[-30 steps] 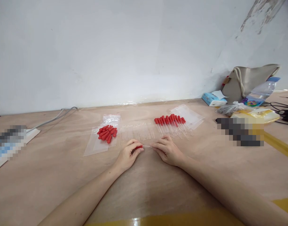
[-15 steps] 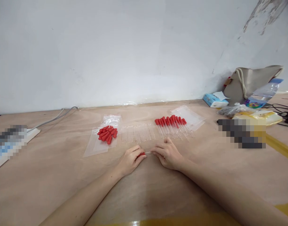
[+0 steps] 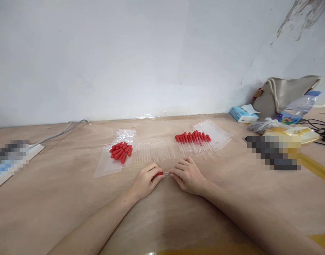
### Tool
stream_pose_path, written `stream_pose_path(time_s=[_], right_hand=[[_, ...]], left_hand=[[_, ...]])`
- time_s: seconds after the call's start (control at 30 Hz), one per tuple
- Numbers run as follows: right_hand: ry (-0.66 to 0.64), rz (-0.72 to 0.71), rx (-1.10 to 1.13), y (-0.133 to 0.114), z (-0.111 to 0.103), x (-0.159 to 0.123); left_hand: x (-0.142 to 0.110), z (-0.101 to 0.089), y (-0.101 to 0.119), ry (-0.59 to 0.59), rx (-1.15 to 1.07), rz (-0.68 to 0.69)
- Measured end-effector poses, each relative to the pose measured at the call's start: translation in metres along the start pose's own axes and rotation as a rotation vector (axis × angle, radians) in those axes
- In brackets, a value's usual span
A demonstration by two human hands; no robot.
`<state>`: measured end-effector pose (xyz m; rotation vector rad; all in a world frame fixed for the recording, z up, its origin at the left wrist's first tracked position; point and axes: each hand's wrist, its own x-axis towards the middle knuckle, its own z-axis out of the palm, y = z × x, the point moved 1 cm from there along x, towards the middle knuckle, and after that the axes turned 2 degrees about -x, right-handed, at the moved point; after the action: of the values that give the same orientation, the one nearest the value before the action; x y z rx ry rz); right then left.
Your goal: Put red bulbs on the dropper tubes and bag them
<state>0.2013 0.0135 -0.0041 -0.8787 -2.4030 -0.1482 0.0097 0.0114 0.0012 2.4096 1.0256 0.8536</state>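
My left hand (image 3: 148, 182) pinches a red rubber dropper bulb (image 3: 159, 173) between thumb and fingers. From the opposite side, my right hand (image 3: 189, 177) grips a clear dropper tube (image 3: 166, 173), whose end meets the bulb's mouth; how deep it sits inside is hidden. Beyond my left hand, a pile of loose red bulbs (image 3: 121, 152) lies on clear plastic bags (image 3: 106, 168). Bare clear tubes (image 3: 162, 150) lie in rows in the middle. Behind my right hand is a row of droppers (image 3: 195, 141) with red bulbs on their tubes.
Another clear bag (image 3: 218, 134) lies behind the droppers. At the right are a tissue pack (image 3: 243, 114), a beige bag (image 3: 284, 94), a plastic bottle (image 3: 300, 106) and black cables (image 3: 324, 132). A grey cable (image 3: 64, 132) runs along the left, near a blurred-out white-edged object (image 3: 35, 152).
My right hand has shifted slightly left and down, its fingers drawn closer together. Less of the tube shows between my hands. The camera view has moved slightly.
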Motion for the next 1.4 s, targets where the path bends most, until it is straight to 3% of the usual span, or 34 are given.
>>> stream_pose_path(time_s=[0.07,0.13,0.27,0.37,0.5,0.77,0.93,1.07,1.2,1.4], right_hand=[[0.071,0.034,-0.074,0.0,-0.003,-0.001],[0.17,0.154,-0.131,0.006,-0.007,-0.002],[0.315,0.602,-0.131,0.036,-0.017,-0.001],[0.322,0.895,-0.05,0.063,-0.022,0.005],[0.291,1.064,-0.01,0.085,-0.017,0.014],[0.178,1.06,-0.128,0.09,-0.005,0.012],[0.217,0.852,-0.176,0.074,-0.007,0.02],[0.044,0.715,-0.215,0.054,0.002,0.043],[-0.182,0.79,-0.273,0.046,0.016,0.065],[-0.281,0.877,-0.273,0.048,0.025,0.077]], left_hand=[[0.0,-0.001,-0.001,0.056,-0.003,-0.059],[-0.001,-0.002,-0.004,0.098,0.0,-0.132],[-0.001,-0.002,-0.007,0.051,0.024,-0.16],[0.0,-0.001,-0.008,0.008,0.033,-0.13],[0.001,-0.001,-0.008,-0.006,0.023,-0.128],[0.0,-0.001,-0.009,-0.016,0.01,-0.13],[0.001,-0.001,-0.008,-0.022,0.008,-0.131],[0.002,-0.001,-0.007,-0.024,0.015,-0.127],[0.002,-0.001,-0.007,-0.021,0.023,-0.128],[0.0,0.002,-0.007,-0.014,0.031,-0.11]])
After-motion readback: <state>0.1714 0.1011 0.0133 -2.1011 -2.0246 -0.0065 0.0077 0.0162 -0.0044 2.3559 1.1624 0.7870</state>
